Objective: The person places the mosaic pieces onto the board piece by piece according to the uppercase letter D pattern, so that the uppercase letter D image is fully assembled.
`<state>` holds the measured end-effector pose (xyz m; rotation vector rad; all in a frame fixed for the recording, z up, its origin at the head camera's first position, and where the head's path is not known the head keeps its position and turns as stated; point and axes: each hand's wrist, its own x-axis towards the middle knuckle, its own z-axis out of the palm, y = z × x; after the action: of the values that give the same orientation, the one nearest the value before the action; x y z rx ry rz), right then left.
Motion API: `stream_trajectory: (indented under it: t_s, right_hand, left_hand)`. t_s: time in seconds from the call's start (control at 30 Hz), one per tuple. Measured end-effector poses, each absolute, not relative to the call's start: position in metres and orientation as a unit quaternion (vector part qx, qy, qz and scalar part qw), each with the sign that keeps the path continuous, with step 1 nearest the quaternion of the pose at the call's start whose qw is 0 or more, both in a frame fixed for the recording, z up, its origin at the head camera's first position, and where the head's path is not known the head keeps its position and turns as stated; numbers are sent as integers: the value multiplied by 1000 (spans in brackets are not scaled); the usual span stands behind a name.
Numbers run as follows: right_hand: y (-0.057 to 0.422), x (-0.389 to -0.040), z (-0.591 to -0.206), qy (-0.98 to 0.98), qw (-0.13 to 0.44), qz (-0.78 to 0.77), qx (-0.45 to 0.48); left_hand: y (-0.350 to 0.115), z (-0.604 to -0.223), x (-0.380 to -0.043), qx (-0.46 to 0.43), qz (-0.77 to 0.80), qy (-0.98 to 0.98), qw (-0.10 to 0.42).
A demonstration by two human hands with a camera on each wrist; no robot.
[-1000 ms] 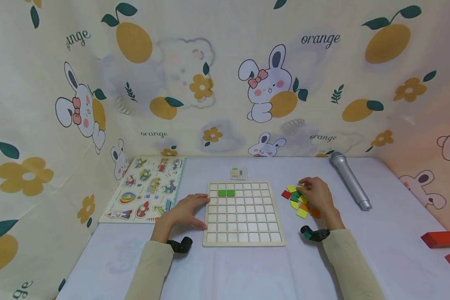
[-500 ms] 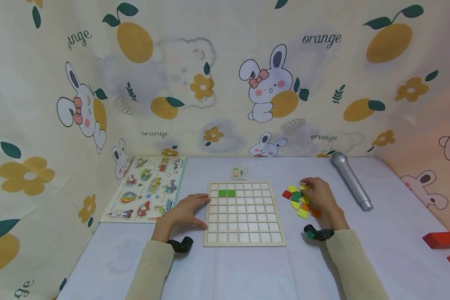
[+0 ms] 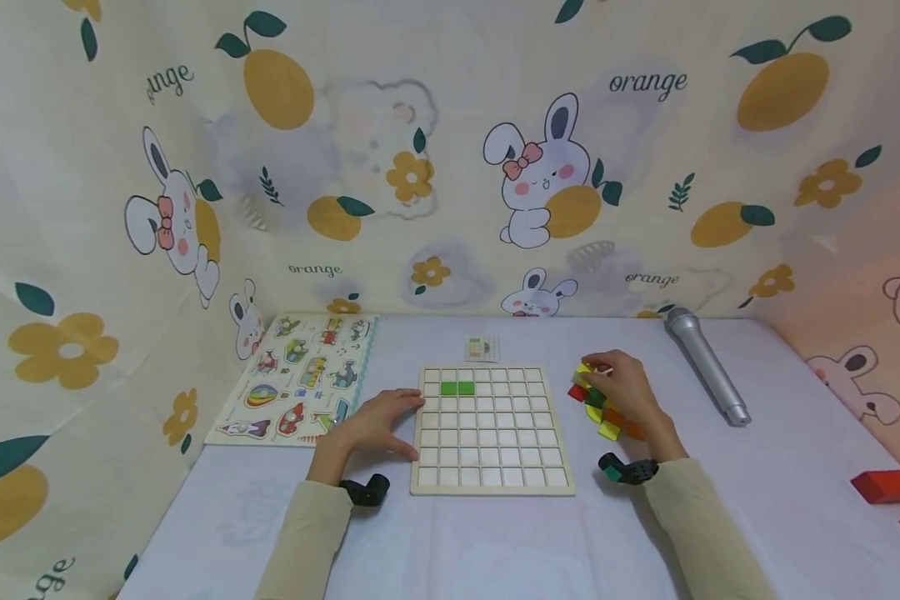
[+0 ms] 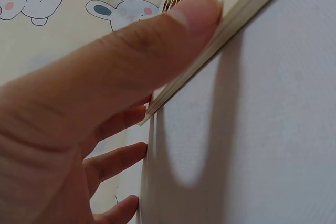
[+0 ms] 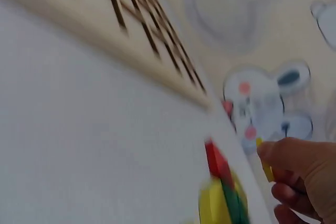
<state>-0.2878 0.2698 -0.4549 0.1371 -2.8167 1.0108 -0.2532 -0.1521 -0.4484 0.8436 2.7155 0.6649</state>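
Observation:
A wooden grid board (image 3: 492,492) lies flat in the middle of the head view, with two green tiles (image 3: 457,388) side by side in its upper left cells. My left hand (image 3: 375,425) rests at the board's left edge, its thumb (image 4: 202,14) against the rim and its fingers relaxed. On the right, my right hand (image 3: 628,390) is over a small pile of coloured tiles and pinches a yellow tile (image 5: 265,162) between thumb and fingertips. Below it are a red tile (image 3: 577,392), a dark green tile (image 3: 594,398) and several yellow and orange ones, partly covered by the hand.
Behind the board lies a small printed card (image 3: 482,348). A picture puzzle board (image 3: 288,383) is at the left. A silver microphone (image 3: 708,367) lies at the back right, and red blocks (image 3: 889,486) are at the right edge. Patterned cloth surrounds the table.
My right hand has shifted left over the pile and a yellow tile is now between its fingers. My left hand stays at the board's edge. The head view has tilted slightly.

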Motion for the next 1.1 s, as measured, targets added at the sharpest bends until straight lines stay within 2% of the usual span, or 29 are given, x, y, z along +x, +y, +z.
stream_trajectory:
  t_s: [0.4, 0.8, 1.1]
  right_hand:
    - [194, -302, -449, -897, 110, 347, 250]
    - [145, -303, -468, -878, 71, 379, 285]
    - [134, -302, -474, -881, 83, 371, 283]
  left_hand:
    - [-151, -448, -252, 288, 229, 923, 112]
    - [-151, -447, -252, 288, 229, 923, 112]
    - [-151, -444, -251, 297, 225, 922, 108]
